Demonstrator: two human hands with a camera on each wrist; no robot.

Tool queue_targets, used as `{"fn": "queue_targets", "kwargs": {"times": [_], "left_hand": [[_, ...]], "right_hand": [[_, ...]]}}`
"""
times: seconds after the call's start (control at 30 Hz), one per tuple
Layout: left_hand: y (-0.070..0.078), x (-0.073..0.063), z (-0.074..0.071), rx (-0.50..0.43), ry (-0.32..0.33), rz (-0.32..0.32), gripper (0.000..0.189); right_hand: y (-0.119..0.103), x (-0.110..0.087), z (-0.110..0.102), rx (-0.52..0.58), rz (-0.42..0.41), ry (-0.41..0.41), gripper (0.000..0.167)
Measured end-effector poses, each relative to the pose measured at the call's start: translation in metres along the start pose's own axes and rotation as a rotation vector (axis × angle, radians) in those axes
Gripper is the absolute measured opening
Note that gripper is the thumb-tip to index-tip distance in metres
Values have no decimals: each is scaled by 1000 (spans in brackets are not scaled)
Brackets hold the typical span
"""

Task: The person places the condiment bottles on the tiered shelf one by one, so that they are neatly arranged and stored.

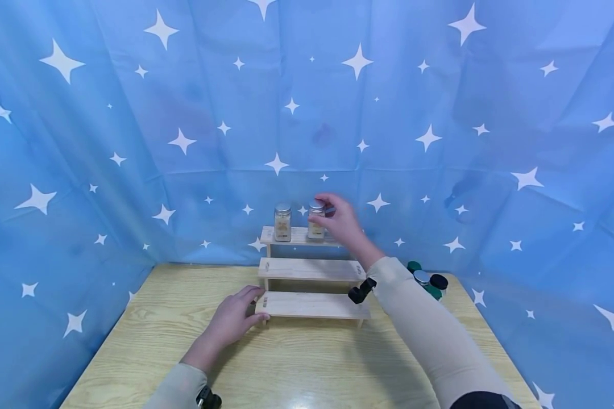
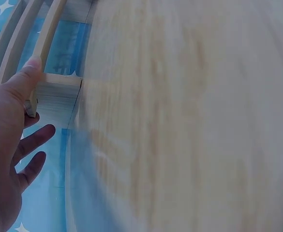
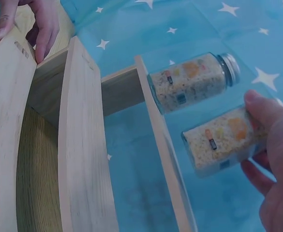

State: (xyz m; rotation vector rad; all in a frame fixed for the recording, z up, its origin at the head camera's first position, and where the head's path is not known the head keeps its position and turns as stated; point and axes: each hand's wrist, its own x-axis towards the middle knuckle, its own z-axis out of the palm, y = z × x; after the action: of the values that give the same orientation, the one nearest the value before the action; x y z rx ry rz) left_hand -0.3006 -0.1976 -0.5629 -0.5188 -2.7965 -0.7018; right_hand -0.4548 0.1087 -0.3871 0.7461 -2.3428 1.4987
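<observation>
A three-step wooden display rack (image 1: 312,305) stands on the table. At its left end, my left hand (image 1: 232,317) pinches the lowest step between thumb and index finger (image 2: 32,119), the other fingers loosely bent. My right hand (image 1: 341,222) holds a glass jar (image 3: 223,140) with a silver lid, gripping it near the lid. That jar has pale flaky contents and a printed label; a small gap shows between its base and the top step. A similar jar (image 1: 282,223) stands upright on the top step, to the left of the held one.
Several jars with green, black and silver lids (image 1: 422,278) stand at the table's right rear, partly hidden behind my right sleeve. A blue star-patterned curtain (image 1: 307,125) hangs directly behind the rack and along both sides of the wooden table (image 1: 297,363).
</observation>
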Motion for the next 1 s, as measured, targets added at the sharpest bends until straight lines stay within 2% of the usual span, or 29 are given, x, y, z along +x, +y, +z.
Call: {"fn": "queue_targets", "kwargs": {"times": [0.37, 0.6, 0.83, 1.0], "left_hand": [[-1, 1, 2, 7, -5, 11, 70], [-4, 1, 3, 14, -5, 5, 71], [-5, 1, 2, 19, 1, 13, 70], [-5, 0, 3, 29, 7, 15, 70]], "right_hand": [[7, -1, 9, -8, 31, 19, 59], [16, -5, 14, 11, -4, 26, 60], [17, -7, 14, 15, 6, 17, 61], [17, -8, 12, 1, 50, -8, 71]]}}
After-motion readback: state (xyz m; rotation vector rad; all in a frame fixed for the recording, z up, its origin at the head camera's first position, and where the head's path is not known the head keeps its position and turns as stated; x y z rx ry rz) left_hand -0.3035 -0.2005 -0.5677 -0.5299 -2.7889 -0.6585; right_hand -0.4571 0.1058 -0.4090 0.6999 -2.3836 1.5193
